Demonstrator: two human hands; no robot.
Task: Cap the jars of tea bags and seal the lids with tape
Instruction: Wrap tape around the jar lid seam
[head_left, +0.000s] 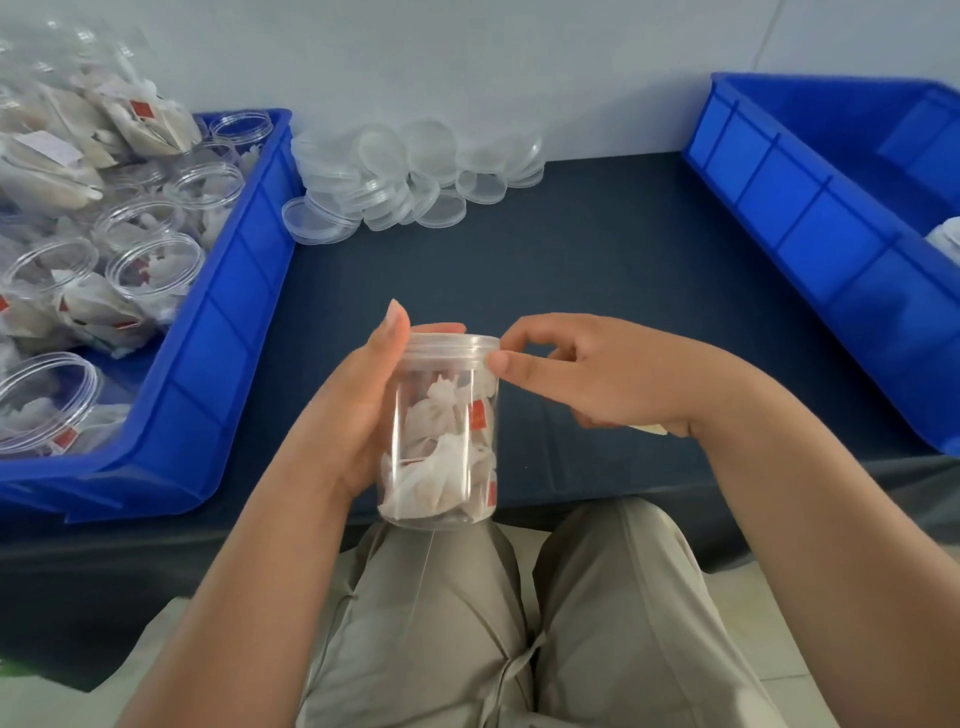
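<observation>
Head view. The jar is held upright over the person's lap, at the near edge of the table, with tea bags packed inside. The lid is on it and looks level.

- Left hand: wrapped round the jar's left side, thumb pointing up past the lid.
- Right hand: thumb and forefinger pinch the lid's rim on the right side, fingertips at the seam between lid and jar. The other fingers are loosely curled.
- No tape can be made out on the seam. If it is clear tape, it does not show. A pale scrap under the right wrist cannot be identified.

Judgement: the step in hand is seating the lid or starting the seal at the seam.

To do it well:
- The left hand should hold the jar firm without squeezing the thin wall out of round.
- The rim should be pressed home all the way round before any tape goes on.
- Tape should straddle the seam, half on the lid and half on the wall.
- The left hand can turn the jar while the right smooths the tape flat, with no creases.

Around:
- Left bin: open jars.
- Back of the table: spare lids.
- Right bin: well apart from the jar.
</observation>
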